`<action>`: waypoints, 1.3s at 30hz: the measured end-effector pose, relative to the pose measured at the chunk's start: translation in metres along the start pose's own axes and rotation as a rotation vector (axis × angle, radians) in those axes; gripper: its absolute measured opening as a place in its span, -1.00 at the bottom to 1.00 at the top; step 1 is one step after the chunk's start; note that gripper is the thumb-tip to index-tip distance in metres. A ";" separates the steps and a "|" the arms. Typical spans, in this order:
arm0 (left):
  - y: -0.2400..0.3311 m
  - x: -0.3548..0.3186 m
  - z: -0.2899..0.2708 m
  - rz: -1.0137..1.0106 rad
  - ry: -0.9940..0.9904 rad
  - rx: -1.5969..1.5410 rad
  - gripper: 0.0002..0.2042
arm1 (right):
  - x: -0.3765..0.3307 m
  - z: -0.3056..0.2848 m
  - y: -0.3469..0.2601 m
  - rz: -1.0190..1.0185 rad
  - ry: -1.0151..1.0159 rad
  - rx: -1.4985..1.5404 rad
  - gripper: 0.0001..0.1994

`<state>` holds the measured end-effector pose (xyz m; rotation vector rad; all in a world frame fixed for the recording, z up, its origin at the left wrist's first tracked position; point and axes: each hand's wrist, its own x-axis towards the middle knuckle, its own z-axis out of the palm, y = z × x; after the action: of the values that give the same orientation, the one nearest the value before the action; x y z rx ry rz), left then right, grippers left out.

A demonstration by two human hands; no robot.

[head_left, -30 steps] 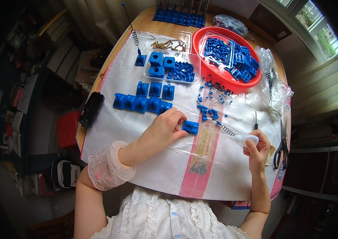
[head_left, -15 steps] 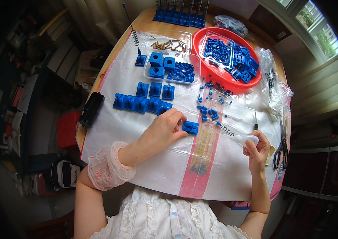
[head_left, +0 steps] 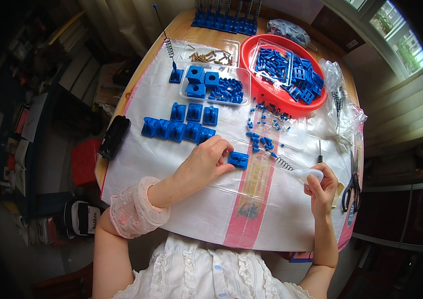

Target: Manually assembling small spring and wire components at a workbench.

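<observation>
Head view: left hand (head_left: 210,157) fingers pinch left edge of blue block (head_left: 239,160), which sits on white-sheeted surface (head_left: 293,214). Right hand (head_left: 323,185) fingers grip white rounded piece (head_left: 306,175); black spring (head_left: 285,163) reaches from it toward loose blue cones (head_left: 256,141). Likely risks: spring bending under push, tip straying; block skidding if pinch loosens; cones scattering if spring sweeps sideways; scissors (head_left: 354,181) catching right wrist on wide swing.
</observation>
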<state>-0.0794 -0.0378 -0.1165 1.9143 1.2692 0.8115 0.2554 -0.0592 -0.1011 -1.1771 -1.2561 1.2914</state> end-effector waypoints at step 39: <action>0.005 0.003 0.001 -0.016 0.005 -0.021 -0.67 | 0.037 -0.080 -0.020 -0.270 0.167 0.421 -0.68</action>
<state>-0.0749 -0.0371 -0.1129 1.8844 1.2722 0.8193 0.3320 -0.0152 -0.0829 -0.7679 -0.9255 1.1570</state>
